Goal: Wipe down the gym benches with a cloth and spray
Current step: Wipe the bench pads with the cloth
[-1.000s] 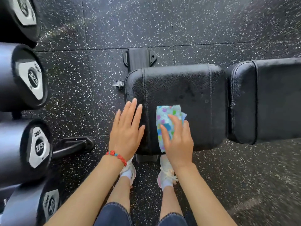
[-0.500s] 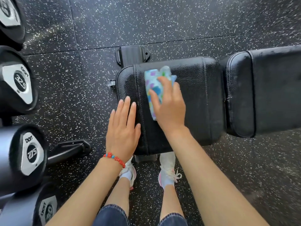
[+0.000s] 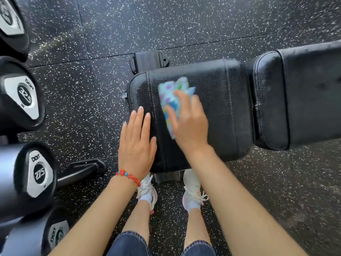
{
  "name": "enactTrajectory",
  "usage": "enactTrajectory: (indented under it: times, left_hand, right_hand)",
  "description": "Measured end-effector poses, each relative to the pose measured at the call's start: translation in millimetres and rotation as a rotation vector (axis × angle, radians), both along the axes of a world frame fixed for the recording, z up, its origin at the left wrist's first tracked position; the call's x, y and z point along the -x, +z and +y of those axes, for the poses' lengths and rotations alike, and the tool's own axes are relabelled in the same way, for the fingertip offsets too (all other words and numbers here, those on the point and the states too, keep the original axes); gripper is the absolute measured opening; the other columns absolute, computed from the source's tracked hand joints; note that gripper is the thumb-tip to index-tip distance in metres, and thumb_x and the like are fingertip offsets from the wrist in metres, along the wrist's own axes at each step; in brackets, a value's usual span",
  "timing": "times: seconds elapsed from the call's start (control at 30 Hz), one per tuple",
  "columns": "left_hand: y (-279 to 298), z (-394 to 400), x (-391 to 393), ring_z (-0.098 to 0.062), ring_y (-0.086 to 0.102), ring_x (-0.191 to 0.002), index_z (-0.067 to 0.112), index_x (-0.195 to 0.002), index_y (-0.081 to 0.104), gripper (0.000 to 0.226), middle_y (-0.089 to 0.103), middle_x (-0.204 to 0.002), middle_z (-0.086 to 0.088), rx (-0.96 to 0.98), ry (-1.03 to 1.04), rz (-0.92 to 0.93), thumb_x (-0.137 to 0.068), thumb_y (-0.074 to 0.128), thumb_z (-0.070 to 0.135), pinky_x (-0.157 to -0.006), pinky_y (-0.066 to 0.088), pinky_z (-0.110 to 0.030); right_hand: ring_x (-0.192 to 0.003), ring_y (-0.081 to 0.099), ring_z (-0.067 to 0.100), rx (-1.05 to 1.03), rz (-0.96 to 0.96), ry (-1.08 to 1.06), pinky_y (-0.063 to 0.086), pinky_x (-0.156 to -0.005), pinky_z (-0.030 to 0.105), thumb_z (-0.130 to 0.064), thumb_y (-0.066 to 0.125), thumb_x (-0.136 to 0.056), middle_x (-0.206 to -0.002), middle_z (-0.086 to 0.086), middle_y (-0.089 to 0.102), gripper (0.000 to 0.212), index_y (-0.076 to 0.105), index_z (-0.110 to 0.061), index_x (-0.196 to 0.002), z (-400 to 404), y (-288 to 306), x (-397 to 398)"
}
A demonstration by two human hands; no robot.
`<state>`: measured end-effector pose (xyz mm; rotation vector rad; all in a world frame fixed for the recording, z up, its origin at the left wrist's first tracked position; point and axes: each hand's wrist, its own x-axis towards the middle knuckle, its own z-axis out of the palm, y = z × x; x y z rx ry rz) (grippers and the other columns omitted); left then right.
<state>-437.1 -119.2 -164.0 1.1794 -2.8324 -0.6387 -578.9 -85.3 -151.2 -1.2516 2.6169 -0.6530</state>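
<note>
A black padded bench seat (image 3: 217,93) lies in front of me, with the longer back pad (image 3: 299,93) to its right. A pale blue cloth with coloured dots (image 3: 171,97) lies on the seat's middle. My right hand (image 3: 188,122) presses flat on the cloth, fingers straight, blurred by motion. My left hand (image 3: 137,143) rests flat on the seat's left edge, fingers straight and together; a red bead bracelet circles its wrist. No spray bottle is in view.
Black dumbbells (image 3: 27,97) with grey end caps stack on a rack along the left edge, and one rack foot (image 3: 83,170) sticks out towards my feet. The bench's base bracket (image 3: 149,60) shows behind the seat. Speckled rubber flooring (image 3: 184,21) surrounds everything.
My right hand slid the cloth from the seat's near edge up to the far edge, then back towards the middle. My left hand stayed on the seat's left edge.
</note>
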Motion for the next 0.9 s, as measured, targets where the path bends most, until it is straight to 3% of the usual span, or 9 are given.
enactTrajectory:
  times: [0.17, 0.33, 0.57, 0.9]
  left_hand:
    - [1.9, -4.2, -1.2, -0.041, 0.033, -0.133, -0.006, -0.134, 0.041, 0.052, 0.035, -0.144, -0.025, 0.008, -0.039, -0.037, -0.089, 0.038, 0.02, -0.104, 0.032, -0.057]
    - [5.3, 0.8, 5.3, -0.042, 0.032, -0.133, -0.007, -0.134, 0.041, 0.051, 0.035, -0.144, -0.027, 0.02, -0.005, -0.012, -0.089, 0.04, 0.02, -0.106, 0.029, -0.058]
    - [7.3, 15.6, 49.0, -0.04, 0.028, -0.136, -0.003, -0.135, 0.04, 0.053, 0.033, -0.145, -0.025, 0.023, -0.015, 0.073, -0.089, 0.04, 0.022, -0.11, 0.021, -0.052]
    - [-15.9, 33.2, 70.9, -0.034, 0.028, -0.137, 0.002, -0.138, 0.038, 0.054, 0.034, -0.147, -0.02, 0.19, -0.059, -0.007, -0.091, 0.042, 0.027, -0.112, 0.012, -0.048]
  right_hand:
    - [-0.068, 0.06, 0.031, -0.013, 0.113, 0.149, 0.052, -0.058, 0.033, -0.029, 0.056, -0.087, -0.079, 0.018, 0.06, 0.032, 0.064, -0.005, -0.106, 16.4, -3.7, 13.0]
    - [-0.079, 0.057, 0.039, -0.027, -0.018, -0.165, 0.043, -0.07, 0.036, -0.024, 0.059, -0.087, -0.091, 0.024, 0.057, 0.034, 0.059, -0.004, -0.114, 58.1, 0.5, 65.9]
    - [-0.09, 0.051, 0.032, -0.017, -0.175, -0.32, 0.031, -0.076, 0.02, -0.016, 0.061, -0.087, -0.1, 0.022, 0.056, 0.035, 0.053, -0.005, -0.119, 127.3, 5.1, 78.5]
    - [-0.098, 0.052, 0.035, 0.047, -0.127, -0.202, 0.032, -0.078, 0.028, -0.023, 0.057, -0.089, -0.109, 0.022, 0.055, 0.037, 0.051, -0.006, -0.121, 54.8, -8.0, 133.9]
